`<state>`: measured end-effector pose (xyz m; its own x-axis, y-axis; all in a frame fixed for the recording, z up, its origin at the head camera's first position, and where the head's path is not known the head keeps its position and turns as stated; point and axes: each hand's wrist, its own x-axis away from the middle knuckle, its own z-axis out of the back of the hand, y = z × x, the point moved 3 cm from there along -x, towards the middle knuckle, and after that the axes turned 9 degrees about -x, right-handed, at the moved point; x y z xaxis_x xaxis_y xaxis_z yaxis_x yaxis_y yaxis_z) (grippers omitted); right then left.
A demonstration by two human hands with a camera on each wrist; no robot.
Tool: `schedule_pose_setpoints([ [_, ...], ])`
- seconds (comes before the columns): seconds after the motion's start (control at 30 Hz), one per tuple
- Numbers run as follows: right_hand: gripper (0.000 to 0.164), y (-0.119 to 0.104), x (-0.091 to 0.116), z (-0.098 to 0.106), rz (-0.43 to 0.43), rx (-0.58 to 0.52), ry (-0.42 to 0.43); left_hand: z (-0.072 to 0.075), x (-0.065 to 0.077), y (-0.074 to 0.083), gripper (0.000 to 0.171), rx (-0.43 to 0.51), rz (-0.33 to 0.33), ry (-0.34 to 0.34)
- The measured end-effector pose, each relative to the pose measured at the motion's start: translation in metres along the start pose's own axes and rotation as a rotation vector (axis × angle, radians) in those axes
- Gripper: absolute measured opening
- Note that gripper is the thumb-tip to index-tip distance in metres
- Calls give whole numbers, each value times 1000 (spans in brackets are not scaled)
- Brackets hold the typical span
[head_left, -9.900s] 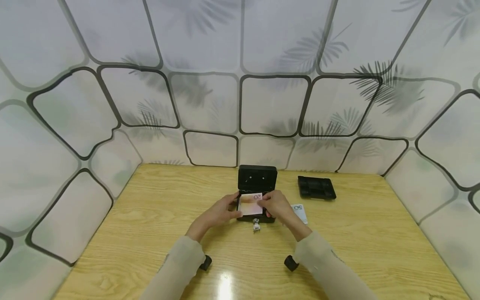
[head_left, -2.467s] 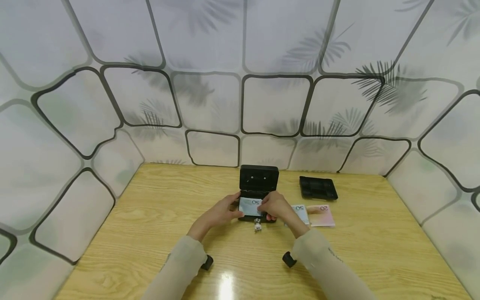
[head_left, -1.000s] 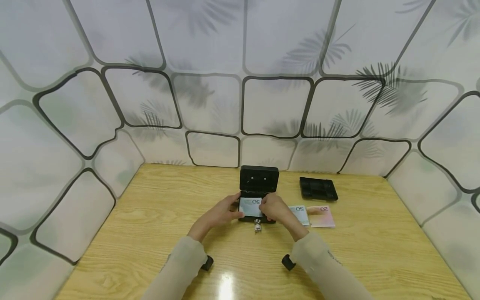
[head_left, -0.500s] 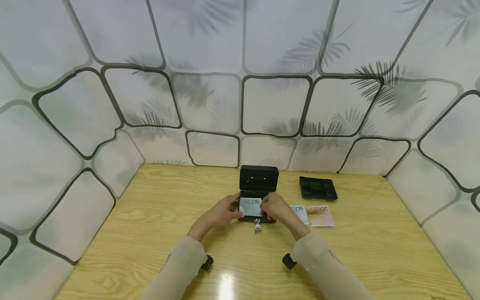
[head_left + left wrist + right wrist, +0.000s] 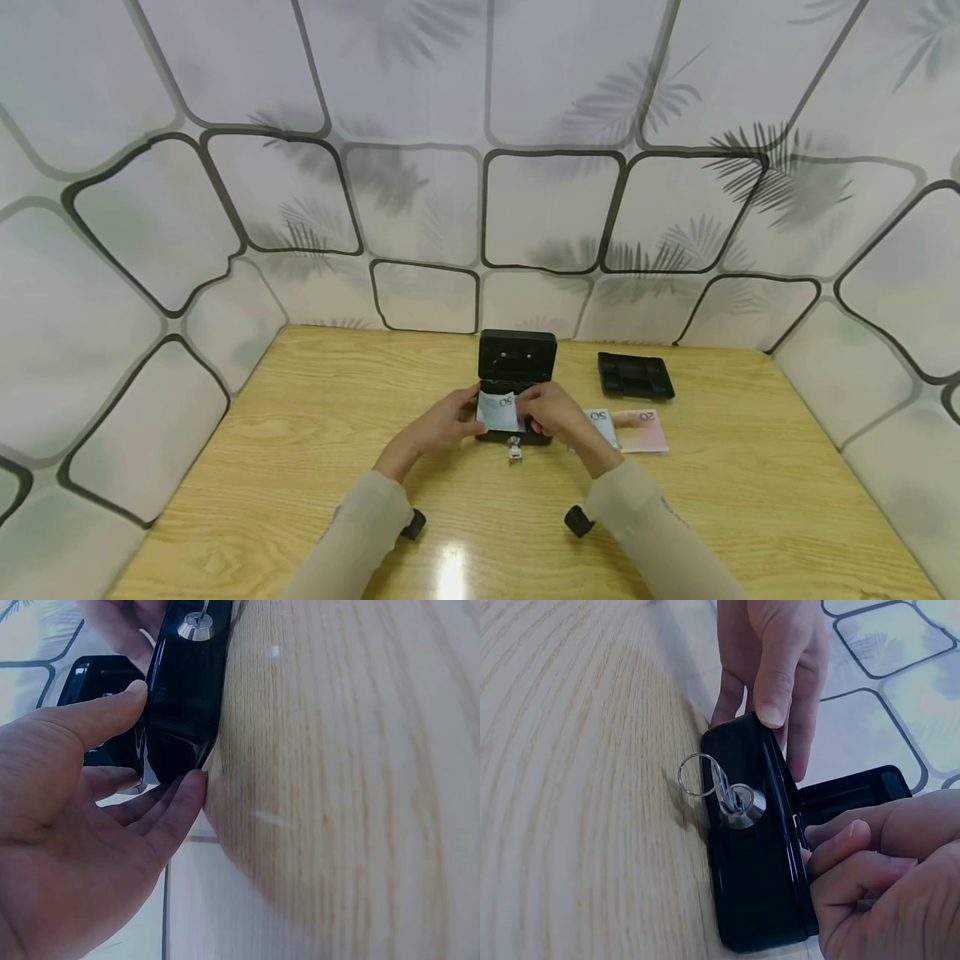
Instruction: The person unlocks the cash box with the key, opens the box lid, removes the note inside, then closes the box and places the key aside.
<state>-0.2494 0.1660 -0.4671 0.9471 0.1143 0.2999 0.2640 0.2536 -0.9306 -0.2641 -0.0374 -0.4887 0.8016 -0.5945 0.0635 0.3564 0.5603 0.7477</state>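
Note:
A small black cash box (image 5: 492, 437) stands on the table, its lid (image 5: 517, 357) raised at the back. My left hand (image 5: 447, 422) holds the box's left side; in the left wrist view the thumb lies on the front rim and the fingers on the side wall. A bluish 50 banknote (image 5: 495, 412) lies in the box opening. My right hand (image 5: 551, 408) pinches its right end, which bends upward; in the right wrist view the note itself is hidden. Keys on a ring (image 5: 697, 774) hang from the lock (image 5: 744, 808) on the box front.
Right of the box, another 50 banknote (image 5: 602, 425) lies partly behind the right wrist, beside a pinkish 20 banknote (image 5: 642, 432). A black compartment tray (image 5: 635, 377) sits farther back on the wooden table (image 5: 337, 392). A patterned backdrop (image 5: 420, 208) rises behind.
The 20 note, earlier in my right hand over the box, now lies on the table at right. A 50 note shows in the box, and its right end has just lifted. The left hand stayed put.

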Motion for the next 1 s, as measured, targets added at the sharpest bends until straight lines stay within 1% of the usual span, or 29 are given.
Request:
schedule_pose_setpoints([
  [0.07, 25, 0, 1, 0, -3, -17, 4, 0, 0, 0, 74, 2, -2, 1],
  [0.17, 19, -1, 0, 0, -17, -15, 10, 1, 1, 2, 74, 7, 6, 5],
  [0.33, 32, -2, -2, -1, -36, -1, -2, 2, 3, 4, 74, 15, 34, 8],
  [0.5, 29, -1, -2, -1, -3, 19, 3, 2, 3, 5, 74, 22, 35, 5],
  [0.57, 31, -1, -1, -1, 19, 16, 9, 2, 3, 5, 74, 20, 33, 9],
  [0.7, 28, -1, 2, 1, 60, -8, 30, 1, 2, 5, 73, 21, 26, 12],
  [0.83, 25, -2, 4, 5, 63, -30, 62, 1, 2, 4, 74, 20, 31, 8],
  [1.0, 29, -5, 6, 10, 76, -34, 79, 1, 1, 2, 74, 20, 24, 9],
])
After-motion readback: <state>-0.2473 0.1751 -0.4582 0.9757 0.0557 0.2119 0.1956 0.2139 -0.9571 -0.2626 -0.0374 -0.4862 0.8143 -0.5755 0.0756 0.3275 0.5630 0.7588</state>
